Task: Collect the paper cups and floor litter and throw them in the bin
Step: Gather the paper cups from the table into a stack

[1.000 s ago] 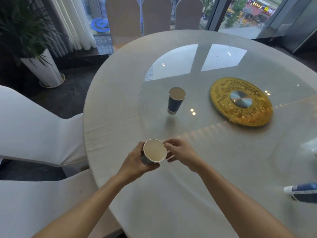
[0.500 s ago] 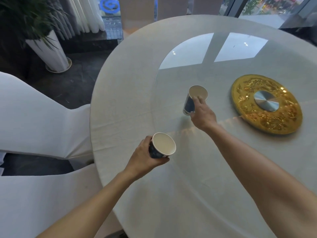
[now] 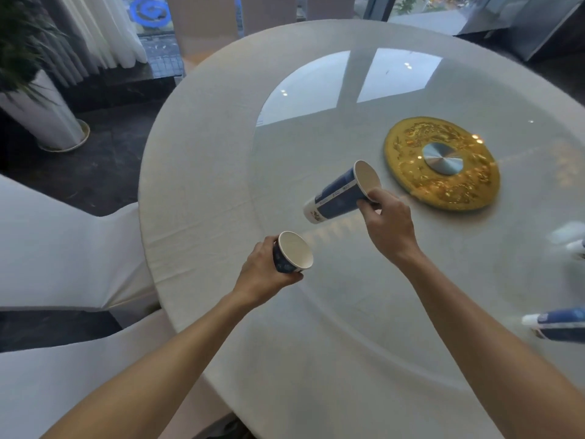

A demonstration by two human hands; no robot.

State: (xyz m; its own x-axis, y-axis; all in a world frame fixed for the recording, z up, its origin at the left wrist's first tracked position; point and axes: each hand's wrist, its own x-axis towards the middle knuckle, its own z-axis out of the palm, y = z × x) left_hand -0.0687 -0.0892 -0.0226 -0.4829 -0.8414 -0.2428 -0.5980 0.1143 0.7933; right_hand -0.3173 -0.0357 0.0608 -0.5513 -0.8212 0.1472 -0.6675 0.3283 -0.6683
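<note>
Round glass-topped table [image 3: 196,191] w/ gold centre disc [image 3: 441,163]: one paper cup [image 3: 292,252] is gripped by L hand [image 3: 262,274], tilted blue cup [image 3: 343,191] pinched at rim by R hand [image 3: 387,223].

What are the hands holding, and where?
Left hand grips a short cup round its side. Right hand pinches a tilted tall cup at its rim.

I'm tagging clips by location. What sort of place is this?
Probably a restaurant's private dining room: a large round table with a glass turntable on a gold centrepiece, white-covered chairs beside it, and a potted plant by curtained windows.
</note>
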